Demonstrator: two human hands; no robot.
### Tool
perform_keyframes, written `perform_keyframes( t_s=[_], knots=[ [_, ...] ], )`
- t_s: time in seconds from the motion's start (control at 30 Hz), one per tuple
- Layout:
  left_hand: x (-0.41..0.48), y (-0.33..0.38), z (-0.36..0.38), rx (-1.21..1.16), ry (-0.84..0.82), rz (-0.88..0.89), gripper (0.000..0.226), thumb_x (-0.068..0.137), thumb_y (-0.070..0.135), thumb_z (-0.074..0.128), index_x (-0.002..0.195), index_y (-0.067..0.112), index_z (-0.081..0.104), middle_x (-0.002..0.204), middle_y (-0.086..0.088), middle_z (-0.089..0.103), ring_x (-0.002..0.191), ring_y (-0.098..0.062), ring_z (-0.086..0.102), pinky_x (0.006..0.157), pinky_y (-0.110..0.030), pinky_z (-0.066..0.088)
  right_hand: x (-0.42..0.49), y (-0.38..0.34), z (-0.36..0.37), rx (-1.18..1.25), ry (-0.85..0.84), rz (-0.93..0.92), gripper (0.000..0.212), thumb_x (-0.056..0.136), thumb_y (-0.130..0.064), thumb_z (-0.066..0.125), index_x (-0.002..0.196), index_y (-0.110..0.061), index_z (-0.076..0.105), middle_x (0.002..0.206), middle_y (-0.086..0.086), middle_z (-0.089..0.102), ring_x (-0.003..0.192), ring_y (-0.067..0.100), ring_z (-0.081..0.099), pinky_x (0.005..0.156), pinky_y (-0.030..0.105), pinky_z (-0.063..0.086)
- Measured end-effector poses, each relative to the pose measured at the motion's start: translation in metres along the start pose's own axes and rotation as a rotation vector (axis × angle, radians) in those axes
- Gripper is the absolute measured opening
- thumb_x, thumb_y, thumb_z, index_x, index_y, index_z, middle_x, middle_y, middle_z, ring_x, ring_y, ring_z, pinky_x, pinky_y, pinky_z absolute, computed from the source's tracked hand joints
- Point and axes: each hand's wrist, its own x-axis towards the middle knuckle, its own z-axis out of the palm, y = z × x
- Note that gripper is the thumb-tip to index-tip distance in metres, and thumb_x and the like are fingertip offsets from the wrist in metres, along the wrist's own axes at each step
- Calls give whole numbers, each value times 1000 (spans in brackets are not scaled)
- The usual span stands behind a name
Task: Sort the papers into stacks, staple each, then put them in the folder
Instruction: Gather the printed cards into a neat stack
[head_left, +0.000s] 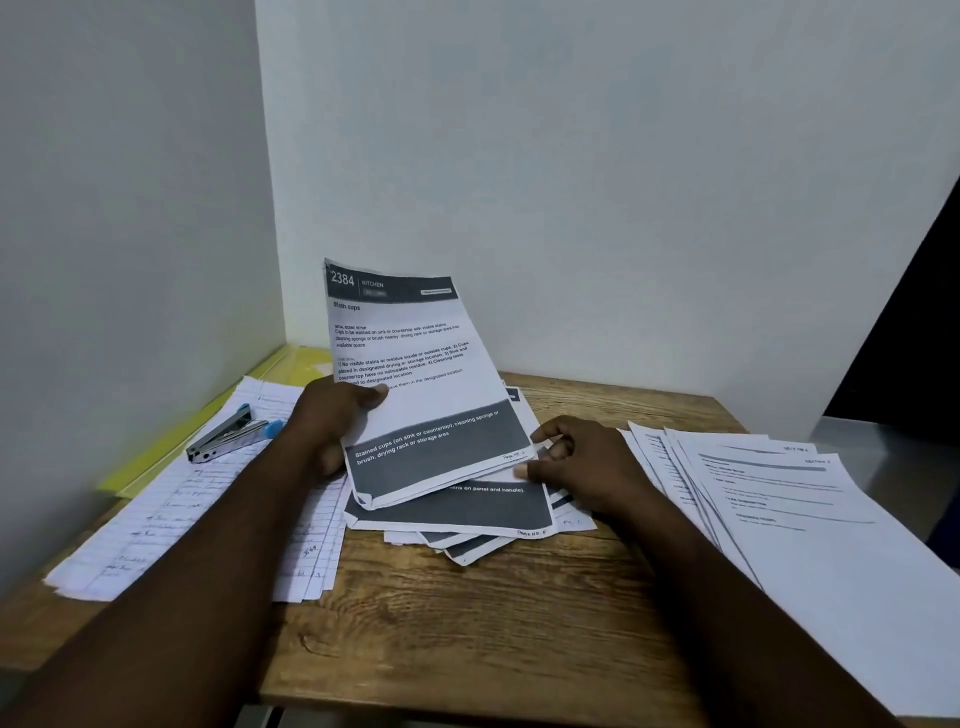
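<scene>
Two forearms reach in from the bottom edge over the wooden table (467, 623). The left hand (332, 415) grips a printed sheet (415, 374) by its left edge, thumb pressed on the face and fingers curled behind, holding it tilted up above the loose pile (467, 512) at mid-table. The right hand (582, 462) rests on that pile with bent fingers, its tips at the sheet's lower right corner; whether it pinches anything cannot be told.

This looks like the sorting step. To do it well, the person should read the header and the handwritten page number at the bottom right, then lay the sheet on the matching stack with the corners squared, so the stapler (228, 434) can later bite through all the layers.

The sheet is white with dark bands at top and bottom, headed "2384 KITCHEN, Wash cups", its lower left corner dog-eared. A fanned stack of printed pages (779, 499) lies to the right. Handwritten lined sheets (171, 519) lie to the left, the stapler on top of them, and the yellow folder (156, 457) sits beneath against the wall.
</scene>
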Motion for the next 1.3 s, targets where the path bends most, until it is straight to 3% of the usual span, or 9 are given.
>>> perform_keyframes(
  t_s=[0.17, 0.27, 0.37, 0.57, 0.77, 0.93, 1.13, 1.2, 1.3],
  knots=[
    [1, 4, 0, -77, 27, -8, 31, 91, -3, 71, 121, 5, 73, 107, -12, 81, 87, -31, 80, 74, -44, 64, 0, -5, 4, 31, 48, -10, 43, 70, -25, 95, 103, -35, 68, 81, -7, 75, 78, 12, 72, 71, 40, 62],
    [1, 5, 0, -114, 7, -5, 37, 91, -1, 71, 128, 4, 71, 114, -13, 79, 97, -34, 79, 87, -52, 62, 3, -5, -1, 110, 190, 19, 38, 75, -23, 91, 105, -32, 69, 85, -6, 72, 81, 11, 69, 68, 31, 54],
    [-1, 4, 2, -104, -49, -1, 38, 90, 1, 72, 128, 3, 71, 119, -16, 78, 108, -39, 76, 100, -63, 55, 9, -2, -6, 201, 338, 57, 27, 78, -22, 89, 98, -25, 71, 87, -5, 72, 84, 14, 70, 76, 34, 57],
    [-6, 5, 6, -129, -72, -8, 34, 94, 4, 69, 128, 5, 72, 119, -14, 78, 110, -38, 75, 96, -59, 58, 19, 7, -17, 486, 580, 177, 18, 82, -26, 89, 90, -21, 73, 89, -3, 76, 87, 19, 74, 77, 32, 59],
    [-7, 6, 5, -154, -75, -35, 39, 93, 8, 71, 131, 5, 70, 124, -15, 76, 112, -39, 74, 95, -59, 58, 17, 9, -17, 536, 524, 194, 21, 82, -23, 90, 95, -15, 75, 91, 3, 79, 87, 21, 76, 66, 25, 51],
    [-8, 12, 3, -210, -72, 36, 34, 95, 7, 69, 129, 4, 71, 123, -14, 76, 112, -37, 74, 96, -55, 58, 20, 9, -5, 499, 301, 110, 23, 78, -17, 92, 93, -15, 74, 88, 6, 80, 89, 28, 77, 81, 40, 61],
    [-10, 12, 2, -80, -99, 61, 36, 93, 10, 74, 128, 2, 72, 124, -12, 77, 114, -33, 73, 109, -53, 52, 13, -2, 4, 462, 0, 27, 13, 91, -9, 77, 103, -14, 73, 88, 8, 81, 77, 25, 76, 72, 36, 61],
    [-14, 8, 6, 3, -122, 29, 35, 91, 8, 75, 125, 2, 73, 121, -15, 77, 111, -37, 74, 105, -56, 54, 13, -5, 1, 452, 46, 7, 11, 95, -4, 70, 101, -13, 74, 88, 7, 81, 80, 21, 78, 77, 37, 61],
    [-21, 5, 11, 45, -133, -14, 31, 93, 0, 70, 124, 3, 73, 117, -19, 77, 107, -41, 75, 90, -50, 61, 13, 2, -13, 214, 267, 5, 5, 90, -18, 79, 90, -22, 77, 81, -3, 78, 78, 11, 74, 77, 31, 57]
  ],
)
